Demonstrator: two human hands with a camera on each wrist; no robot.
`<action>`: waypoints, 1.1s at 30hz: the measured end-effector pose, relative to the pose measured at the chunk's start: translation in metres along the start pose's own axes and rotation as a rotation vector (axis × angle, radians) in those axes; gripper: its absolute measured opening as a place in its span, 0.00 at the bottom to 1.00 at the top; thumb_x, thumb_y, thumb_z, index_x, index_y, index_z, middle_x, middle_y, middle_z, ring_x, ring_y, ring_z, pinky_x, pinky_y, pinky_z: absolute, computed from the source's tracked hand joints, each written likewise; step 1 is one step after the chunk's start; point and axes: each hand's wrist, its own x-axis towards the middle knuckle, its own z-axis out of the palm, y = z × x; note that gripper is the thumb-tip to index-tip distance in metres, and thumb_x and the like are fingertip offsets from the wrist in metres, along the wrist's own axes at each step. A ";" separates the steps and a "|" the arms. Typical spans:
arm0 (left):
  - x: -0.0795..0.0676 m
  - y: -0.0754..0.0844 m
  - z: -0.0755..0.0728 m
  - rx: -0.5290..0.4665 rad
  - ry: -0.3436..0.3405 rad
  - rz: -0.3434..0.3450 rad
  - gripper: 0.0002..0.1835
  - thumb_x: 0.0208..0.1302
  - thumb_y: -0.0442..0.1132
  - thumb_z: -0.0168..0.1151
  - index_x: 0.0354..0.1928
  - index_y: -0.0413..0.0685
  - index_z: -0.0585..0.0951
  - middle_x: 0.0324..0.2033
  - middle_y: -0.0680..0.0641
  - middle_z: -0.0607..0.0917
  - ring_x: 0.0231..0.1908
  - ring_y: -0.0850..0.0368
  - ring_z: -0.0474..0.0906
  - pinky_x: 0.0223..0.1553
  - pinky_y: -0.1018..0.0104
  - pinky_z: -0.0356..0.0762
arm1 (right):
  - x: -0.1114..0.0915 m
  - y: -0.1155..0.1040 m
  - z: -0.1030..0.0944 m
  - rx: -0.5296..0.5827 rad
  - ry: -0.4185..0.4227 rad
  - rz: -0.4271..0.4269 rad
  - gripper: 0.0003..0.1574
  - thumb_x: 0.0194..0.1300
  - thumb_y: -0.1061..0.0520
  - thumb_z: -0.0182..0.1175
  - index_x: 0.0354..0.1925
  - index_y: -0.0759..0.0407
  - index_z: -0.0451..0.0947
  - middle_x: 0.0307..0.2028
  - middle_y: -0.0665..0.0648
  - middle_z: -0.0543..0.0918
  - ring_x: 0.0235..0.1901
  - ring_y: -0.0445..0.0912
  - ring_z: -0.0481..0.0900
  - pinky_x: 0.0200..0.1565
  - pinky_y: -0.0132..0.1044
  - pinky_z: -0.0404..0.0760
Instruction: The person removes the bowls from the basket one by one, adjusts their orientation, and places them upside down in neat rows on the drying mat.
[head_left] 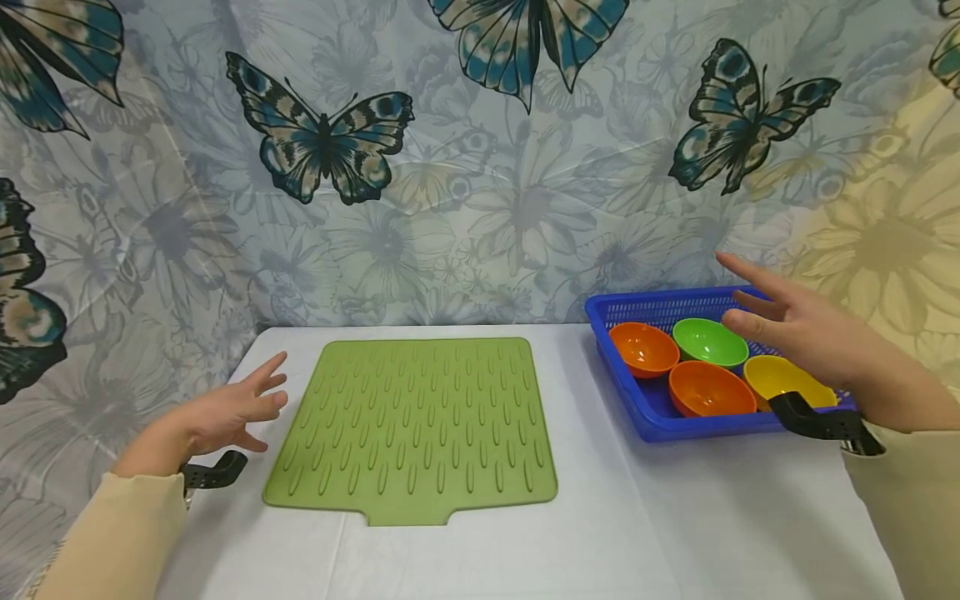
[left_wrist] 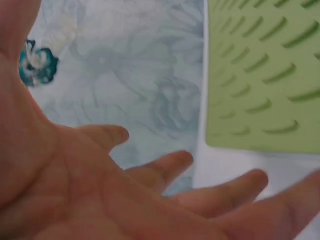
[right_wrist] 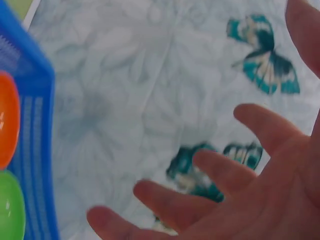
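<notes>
My left hand [head_left: 225, 417] hovers at the left of a green ribbed mat [head_left: 420, 425], fingers spread, holding nothing. Over the right part of a blue plastic basket [head_left: 637, 421] is my right hand [head_left: 810, 333], its fingers also spread and free of any object. In the basket sit two orange bowls, one at the back left [head_left: 643, 350] and one in front [head_left: 711, 390]. A green bowl [head_left: 710, 342] stands behind, and a yellow bowl [head_left: 787, 382] is partly covered by the right hand and its wrist mount. The left wrist view shows the left palm [left_wrist: 100, 190] beside the mat.
A white-covered table [head_left: 585, 533] carries the mat and the basket. Behind it hangs a cloth [head_left: 525, 225] printed with butterflies and flowers, close to the table's back edge. Black camera mounts [head_left: 216, 471] sit at both wrists.
</notes>
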 end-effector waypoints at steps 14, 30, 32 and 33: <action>0.000 -0.049 -0.015 -0.176 -0.049 0.002 0.50 0.77 0.38 0.54 0.76 0.55 0.23 0.75 0.34 0.26 0.70 0.25 0.46 0.53 0.37 0.75 | 0.001 0.079 -0.019 0.125 -0.164 0.091 0.45 0.78 0.54 0.51 0.79 0.60 0.38 0.76 0.73 0.39 0.64 0.64 0.68 0.49 0.53 0.82; 0.011 -0.065 -0.017 -0.242 -0.013 -0.029 0.51 0.70 0.34 0.62 0.79 0.44 0.34 0.76 0.34 0.37 0.57 0.55 0.74 0.50 0.48 0.80 | 0.003 0.127 -0.022 0.354 -0.318 0.264 0.45 0.78 0.56 0.52 0.80 0.54 0.38 0.75 0.73 0.37 0.58 0.47 0.76 0.52 0.59 0.79; 0.012 -0.067 -0.015 -0.241 0.003 -0.024 0.51 0.70 0.32 0.62 0.78 0.42 0.35 0.76 0.33 0.37 0.56 0.54 0.76 0.51 0.48 0.80 | 0.004 0.131 -0.022 0.342 -0.320 0.273 0.45 0.77 0.56 0.53 0.80 0.54 0.40 0.75 0.74 0.38 0.61 0.55 0.74 0.52 0.59 0.79; 0.013 -0.068 -0.014 -0.241 0.010 -0.021 0.50 0.70 0.31 0.62 0.78 0.41 0.36 0.75 0.33 0.38 0.55 0.53 0.77 0.51 0.48 0.80 | 0.004 0.133 -0.022 0.337 -0.323 0.274 0.45 0.77 0.55 0.53 0.79 0.55 0.40 0.75 0.74 0.39 0.63 0.60 0.71 0.52 0.59 0.79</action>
